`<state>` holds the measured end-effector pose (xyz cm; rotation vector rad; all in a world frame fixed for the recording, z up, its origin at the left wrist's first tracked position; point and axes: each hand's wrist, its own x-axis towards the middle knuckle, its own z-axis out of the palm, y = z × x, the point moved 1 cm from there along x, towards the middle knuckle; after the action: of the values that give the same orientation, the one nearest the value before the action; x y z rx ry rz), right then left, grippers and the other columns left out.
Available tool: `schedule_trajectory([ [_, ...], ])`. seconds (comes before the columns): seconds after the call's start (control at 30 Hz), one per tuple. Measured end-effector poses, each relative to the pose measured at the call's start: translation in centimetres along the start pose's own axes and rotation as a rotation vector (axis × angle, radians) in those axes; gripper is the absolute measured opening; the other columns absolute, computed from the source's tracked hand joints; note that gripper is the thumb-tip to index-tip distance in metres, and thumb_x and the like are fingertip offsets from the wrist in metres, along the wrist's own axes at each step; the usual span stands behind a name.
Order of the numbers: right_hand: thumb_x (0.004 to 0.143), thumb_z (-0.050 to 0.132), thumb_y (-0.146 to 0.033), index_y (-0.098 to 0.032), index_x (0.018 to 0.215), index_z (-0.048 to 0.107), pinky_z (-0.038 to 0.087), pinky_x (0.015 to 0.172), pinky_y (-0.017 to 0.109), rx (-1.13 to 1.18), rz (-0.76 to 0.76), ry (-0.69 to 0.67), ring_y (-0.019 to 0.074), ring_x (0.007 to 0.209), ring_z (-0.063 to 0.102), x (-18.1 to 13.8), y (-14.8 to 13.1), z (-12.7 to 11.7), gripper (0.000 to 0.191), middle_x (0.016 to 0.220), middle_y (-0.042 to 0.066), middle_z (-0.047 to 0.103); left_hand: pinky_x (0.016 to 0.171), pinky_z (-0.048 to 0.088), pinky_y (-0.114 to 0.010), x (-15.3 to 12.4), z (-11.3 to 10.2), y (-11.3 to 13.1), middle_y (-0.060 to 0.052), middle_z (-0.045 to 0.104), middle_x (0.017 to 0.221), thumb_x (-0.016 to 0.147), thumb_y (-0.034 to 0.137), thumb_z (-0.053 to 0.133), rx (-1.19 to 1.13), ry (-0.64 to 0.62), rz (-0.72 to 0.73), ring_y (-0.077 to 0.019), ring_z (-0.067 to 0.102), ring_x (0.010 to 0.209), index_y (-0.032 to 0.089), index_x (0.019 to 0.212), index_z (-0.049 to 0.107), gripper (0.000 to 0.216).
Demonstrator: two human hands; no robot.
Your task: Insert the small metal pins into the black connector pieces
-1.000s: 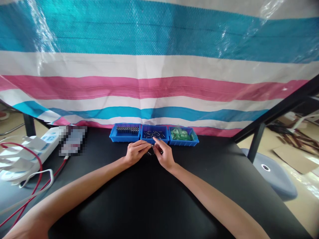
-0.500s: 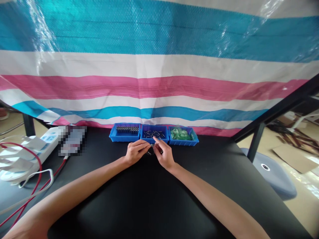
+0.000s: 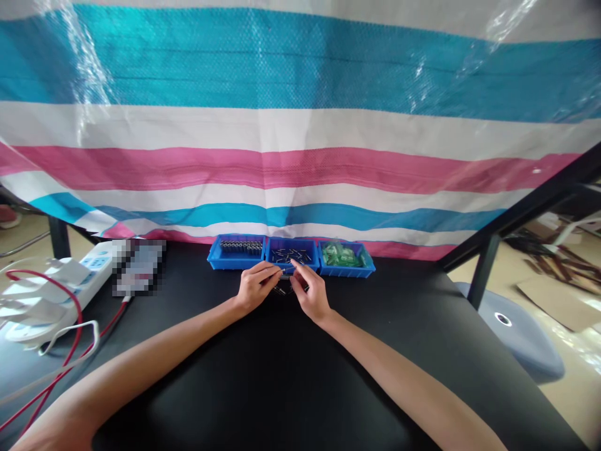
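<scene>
My left hand (image 3: 256, 288) is closed in a pinch in front of the middle bin, its thumb and fingertips on a small metal part (image 3: 284, 274). Facing it, my right hand (image 3: 310, 294) curls its thumb and lower fingers at the other end of this part, with the index finger stretched above. The fingertips hide most of the piece, so its kind is unclear. Several small dark metal pieces (image 3: 280, 290) lie on the table just below the hands. The middle blue bin (image 3: 313, 264), directly behind my fingers, holds loose pin-like metal pieces (image 3: 300, 255).
A left blue bin (image 3: 216, 258) contains rows of metal cylinders (image 3: 241, 246). In the right blue bin (image 3: 347, 272) are green plastic packets (image 3: 342, 255). A power strip (image 3: 87, 266) with cables stands left on the black table (image 3: 253, 382). A striped sheet (image 3: 291, 128) hangs behind.
The right fingers have loosened a little around the small part, and the index finger sits farther from the thumb. The left hand stays nearly in place. The whole view has shifted slightly.
</scene>
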<state>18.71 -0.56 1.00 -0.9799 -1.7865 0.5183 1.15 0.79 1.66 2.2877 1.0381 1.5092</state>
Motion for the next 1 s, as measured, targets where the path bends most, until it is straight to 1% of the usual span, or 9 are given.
schedule_trajectory([
  [0.2,0.092,0.049,-0.023,-0.022,0.13,0.053,0.051,0.066,0.028,0.003,0.012,0.005,0.0145,0.068,0.055,0.01,0.0,-0.01,0.039,0.083,0.004,0.058,0.069,0.053,-0.025,0.16,0.11,-0.04,-0.007,0.068,0.084,0.086,0.02,0.06,-0.002,0.048,-0.03,-0.0137,0.063,0.073,0.016,0.09,0.071,0.012],
  [0.3,0.092,0.049,-0.023,-0.022,0.129,0.054,0.051,0.067,0.028,0.009,0.02,0.009,0.0148,0.07,0.056,0.02,0.0,-0.03,0.038,0.084,0.004,0.058,0.066,0.053,-0.025,0.13,0.17,-0.19,-0.007,0.068,0.084,0.086,0.022,0.06,-0.001,0.043,-0.049,-0.0136,0.063,0.071,0.015,0.09,0.071,0.013],
  [0.5,0.092,0.049,-0.025,-0.023,0.128,0.055,0.051,0.066,0.028,0.021,0.026,0.019,0.0146,0.069,0.056,0.03,0.1,-0.05,0.037,0.085,0.004,0.058,0.058,0.05,-0.023,0.12,0.15,-0.23,-0.006,0.067,0.081,0.087,0.027,0.06,-0.004,0.07,-0.094,-0.0107,0.058,0.061,0.015,0.088,0.071,0.016],
  [0.73,0.092,0.049,-0.025,-0.022,0.127,0.055,0.051,0.067,0.028,0.034,0.037,0.027,0.0147,0.071,0.057,-0.04,0.12,-0.03,0.036,0.087,0.005,0.059,0.056,0.048,-0.022,0.35,0.02,0.07,-0.006,0.066,0.079,0.087,0.026,0.06,-0.01,0.075,-0.11,-0.0093,0.055,0.057,0.015,0.086,0.071,0.016],
  [0.83,0.092,0.05,-0.028,-0.021,0.119,0.06,0.051,0.065,0.027,0.032,0.065,0.051,0.0145,0.069,0.058,0.05,0.04,-0.08,0.03,0.085,0.005,0.061,0.055,0.047,-0.022,0.32,-0.01,0.06,-0.006,0.066,0.078,0.087,0.029,0.059,-0.019,0.072,-0.097,-0.0091,0.054,0.056,0.015,0.087,0.071,0.018],
  [0.93,0.091,0.053,-0.031,-0.02,0.104,0.064,0.051,0.065,0.027,0.039,0.109,0.092,0.0147,0.068,0.059,0.18,-0.05,-0.15,0.02,0.083,0.004,0.064,0.054,0.047,-0.021,0.29,-0.06,0.13,-0.006,0.066,0.079,0.088,0.029,0.058,-0.026,0.039,-0.069,-0.0086,0.053,0.055,0.015,0.088,0.07,0.018],
  [1.0,0.09,0.055,-0.033,-0.019,0.094,0.064,0.05,0.064,0.027,0.044,0.122,0.101,0.0151,0.068,0.06,0.26,-0.15,-0.17,0.017,0.081,0.004,0.064,0.057,0.049,-0.021,0.3,-0.12,0.2,-0.007,0.067,0.081,0.088,0.028,0.058,-0.031,0.016,-0.039,-0.0101,0.057,0.06,0.015,0.088,0.07,0.017],
])
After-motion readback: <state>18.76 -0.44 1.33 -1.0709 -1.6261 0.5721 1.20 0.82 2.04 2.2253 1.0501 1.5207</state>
